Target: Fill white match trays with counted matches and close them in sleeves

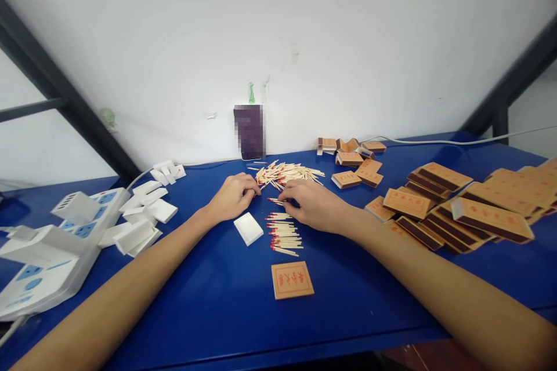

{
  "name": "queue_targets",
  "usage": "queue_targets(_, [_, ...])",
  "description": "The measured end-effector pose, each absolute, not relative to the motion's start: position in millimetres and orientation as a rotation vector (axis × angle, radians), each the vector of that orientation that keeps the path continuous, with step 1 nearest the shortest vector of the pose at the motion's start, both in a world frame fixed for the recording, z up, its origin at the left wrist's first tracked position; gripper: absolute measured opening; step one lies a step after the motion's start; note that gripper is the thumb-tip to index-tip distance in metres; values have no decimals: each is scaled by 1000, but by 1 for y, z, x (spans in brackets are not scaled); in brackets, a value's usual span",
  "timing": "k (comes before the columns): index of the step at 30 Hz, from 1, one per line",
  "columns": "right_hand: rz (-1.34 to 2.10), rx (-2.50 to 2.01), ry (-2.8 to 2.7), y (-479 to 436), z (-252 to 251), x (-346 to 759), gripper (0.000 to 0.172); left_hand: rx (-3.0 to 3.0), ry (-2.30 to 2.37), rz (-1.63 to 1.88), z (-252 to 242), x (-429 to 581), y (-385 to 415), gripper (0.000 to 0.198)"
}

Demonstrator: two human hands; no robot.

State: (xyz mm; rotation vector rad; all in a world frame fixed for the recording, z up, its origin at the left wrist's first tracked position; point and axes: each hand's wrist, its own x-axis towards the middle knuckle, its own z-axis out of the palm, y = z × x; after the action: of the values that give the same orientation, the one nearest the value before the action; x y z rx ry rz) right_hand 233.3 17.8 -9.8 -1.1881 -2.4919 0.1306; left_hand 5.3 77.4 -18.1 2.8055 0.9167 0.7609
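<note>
An orange matchbox (293, 280) is lying nearest on the blue table (209, 307). Just beyond it, a row of matches (286, 236) is stretching away, red heads pointing left, with a white matchbox tray (248, 228) sitting beside it. The right hand (307, 202) is curling over the row's far end, fingertips meeting at a match (274, 201); whether they are gripping it, I cannot tell. The left hand (235, 197) is bending its fingers near the loose match pile (289, 174), its grip being hidden. Farther back, more matchboxes (349, 159) are lying near the wall (278, 35).
</note>
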Motion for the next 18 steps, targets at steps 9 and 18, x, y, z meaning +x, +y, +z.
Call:
queue_targets(9, [130, -1211, -2506, 19, -7, 231, 20, 2774, 813, 747, -14, 7, 74, 32])
queue_targets(18, [109, -1118, -2501, 19, -9, 229, 16, 2508, 869, 492, 3, 29, 56, 35])
